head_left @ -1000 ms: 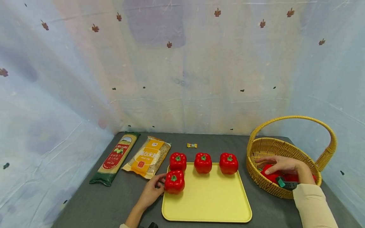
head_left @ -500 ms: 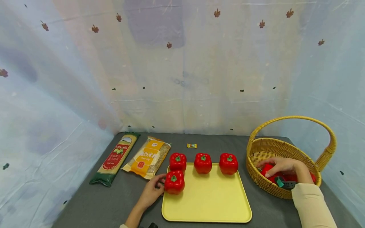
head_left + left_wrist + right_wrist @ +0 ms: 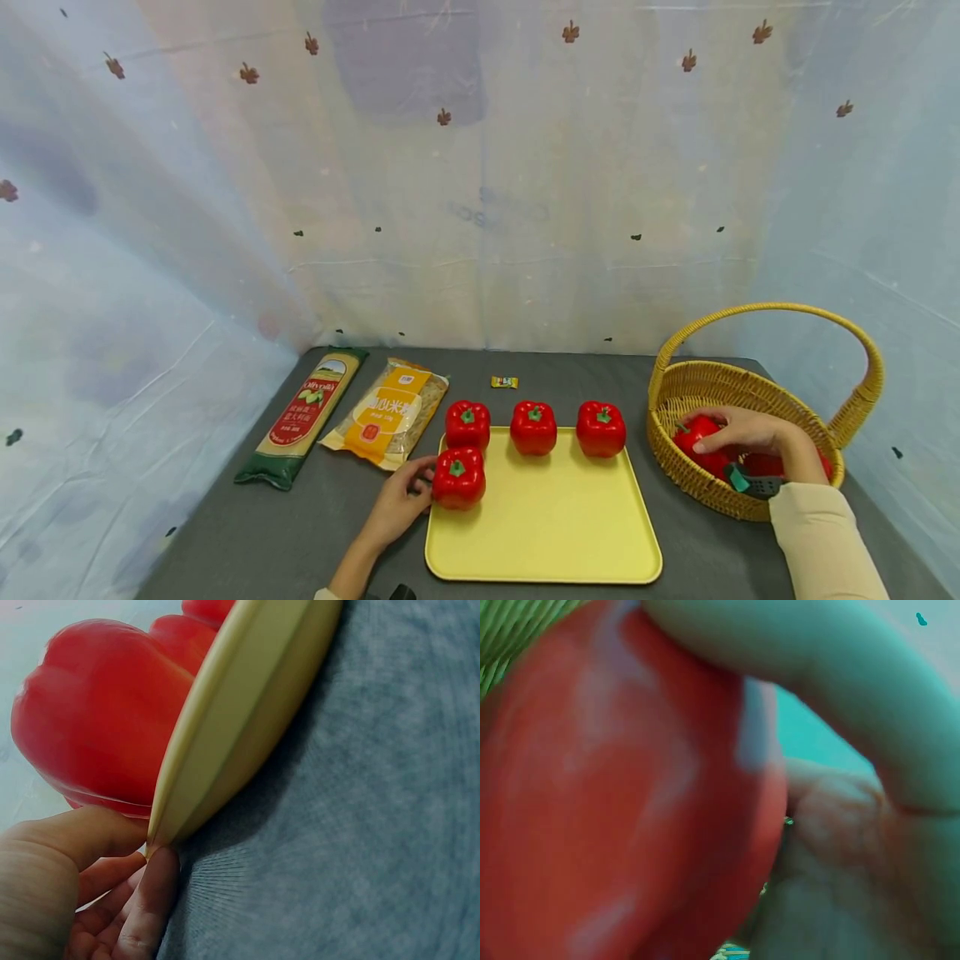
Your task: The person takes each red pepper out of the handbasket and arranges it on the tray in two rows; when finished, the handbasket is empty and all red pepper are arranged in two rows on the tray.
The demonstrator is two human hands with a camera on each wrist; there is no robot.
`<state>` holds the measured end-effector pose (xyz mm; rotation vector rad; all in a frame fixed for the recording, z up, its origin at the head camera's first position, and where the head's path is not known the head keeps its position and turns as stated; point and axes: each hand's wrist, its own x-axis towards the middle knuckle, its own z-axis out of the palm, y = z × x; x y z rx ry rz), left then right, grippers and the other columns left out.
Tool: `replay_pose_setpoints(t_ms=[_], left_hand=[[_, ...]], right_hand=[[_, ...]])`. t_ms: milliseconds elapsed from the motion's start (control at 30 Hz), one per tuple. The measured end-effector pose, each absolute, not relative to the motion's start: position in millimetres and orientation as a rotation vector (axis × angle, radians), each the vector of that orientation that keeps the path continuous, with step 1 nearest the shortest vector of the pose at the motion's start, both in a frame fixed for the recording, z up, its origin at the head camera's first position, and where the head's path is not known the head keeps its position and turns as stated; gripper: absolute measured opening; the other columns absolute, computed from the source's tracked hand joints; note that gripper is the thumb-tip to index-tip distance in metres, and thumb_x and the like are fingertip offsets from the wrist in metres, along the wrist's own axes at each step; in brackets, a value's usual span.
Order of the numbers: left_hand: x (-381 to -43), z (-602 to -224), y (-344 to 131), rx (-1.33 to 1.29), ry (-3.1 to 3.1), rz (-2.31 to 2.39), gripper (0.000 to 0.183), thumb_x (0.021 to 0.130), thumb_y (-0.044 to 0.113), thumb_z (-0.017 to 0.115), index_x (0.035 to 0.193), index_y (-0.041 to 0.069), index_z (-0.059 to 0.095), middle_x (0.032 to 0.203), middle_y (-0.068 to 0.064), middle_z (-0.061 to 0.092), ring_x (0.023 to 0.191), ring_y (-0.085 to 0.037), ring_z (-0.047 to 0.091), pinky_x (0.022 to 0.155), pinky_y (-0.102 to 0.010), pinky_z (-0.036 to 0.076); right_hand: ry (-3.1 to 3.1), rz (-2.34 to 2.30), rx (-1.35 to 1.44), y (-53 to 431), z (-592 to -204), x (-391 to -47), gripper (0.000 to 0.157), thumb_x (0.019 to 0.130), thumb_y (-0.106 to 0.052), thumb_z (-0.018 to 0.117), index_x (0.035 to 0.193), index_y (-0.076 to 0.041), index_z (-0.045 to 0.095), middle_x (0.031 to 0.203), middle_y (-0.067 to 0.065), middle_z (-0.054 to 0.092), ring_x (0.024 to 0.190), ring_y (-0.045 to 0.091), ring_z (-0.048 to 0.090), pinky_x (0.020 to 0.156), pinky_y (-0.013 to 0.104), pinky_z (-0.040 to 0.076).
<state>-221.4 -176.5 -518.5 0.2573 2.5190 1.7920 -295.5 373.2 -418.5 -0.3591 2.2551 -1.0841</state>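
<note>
My left hand [image 3: 399, 503] pinches the left rim of a yellow tray [image 3: 562, 525]. In the left wrist view, the thumb lies above that rim [image 3: 196, 750] and the fingers below it. A red bell pepper [image 3: 459, 479] sits on the tray close beside this hand. Three more red bell peppers stand along the back rim, one of them a middle pepper [image 3: 534, 429]. Inside a wicker basket [image 3: 682, 479] at the right, my right hand [image 3: 753, 432] grips another red bell pepper [image 3: 696, 435]; it fills much of the right wrist view.
More red pieces [image 3: 763, 465] lie in the basket under the right wrist, partly hidden. The basket's tall handle [image 3: 776, 308] arches over it. Left of the tray lie a pasta packet [image 3: 307, 408] and a yellow-labelled noodle bag [image 3: 390, 412]. A small wrapped sweet [image 3: 504, 382] lies behind the tray.
The pepper in my right hand has turned and come up slightly in the basket, showing more of its surface and stem. My left hand and the tray have stayed in place.
</note>
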Motion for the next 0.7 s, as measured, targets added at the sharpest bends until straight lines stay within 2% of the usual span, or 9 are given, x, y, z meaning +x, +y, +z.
replay_pose_setpoints(t_ms=[167, 367, 500, 700], left_hand=[[-223, -520, -176, 0.252, 2.531, 1.776, 0.045, 0.082, -0.002, 0.062, 0.126, 0.002, 0.053, 0.101, -0.012, 0.054, 0.073, -0.014, 0.054, 0.055, -0.027, 0.052], [-219, -511, -174, 0.251, 2.543, 1.75, 0.045, 0.083, -0.003, 0.06, 0.127, -0.001, 0.051, 0.101, -0.011, 0.055, 0.074, -0.014, 0.053, 0.055, -0.026, 0.051], [-211, -496, -171, 0.265, 2.548, 1.743, 0.044, 0.083, -0.005, 0.059, 0.126, -0.004, 0.051, 0.1, -0.011, 0.055, 0.074, -0.015, 0.052, 0.055, -0.025, 0.05], [-205, -485, -168, 0.268, 2.562, 1.727, 0.043, 0.083, -0.005, 0.059, 0.125, -0.003, 0.052, 0.099, -0.011, 0.055, 0.074, -0.015, 0.052, 0.056, -0.024, 0.05]], right_hand=[[2.461, -1.135, -0.362, 374, -417, -294, 0.07, 0.083, -0.028, 0.067, 0.138, 0.002, 0.034, 0.12, 0.018, 0.05, 0.102, 0.025, 0.052, 0.079, 0.034, 0.05], [2.573, -1.283, -0.33, 372, -411, -288, 0.07, 0.085, -0.026, 0.064, 0.14, 0.001, 0.03, 0.128, 0.028, 0.042, 0.105, 0.033, 0.052, 0.077, 0.036, 0.051], [2.666, -1.284, -0.295, 368, -404, -282, 0.069, 0.085, -0.03, 0.064, 0.139, 0.0, 0.033, 0.127, 0.027, 0.043, 0.105, 0.033, 0.051, 0.075, 0.036, 0.05], [2.749, -1.343, -0.326, 358, -392, -272, 0.065, 0.087, -0.027, 0.063, 0.138, -0.003, 0.031, 0.128, 0.024, 0.041, 0.107, 0.037, 0.047, 0.075, 0.038, 0.049]])
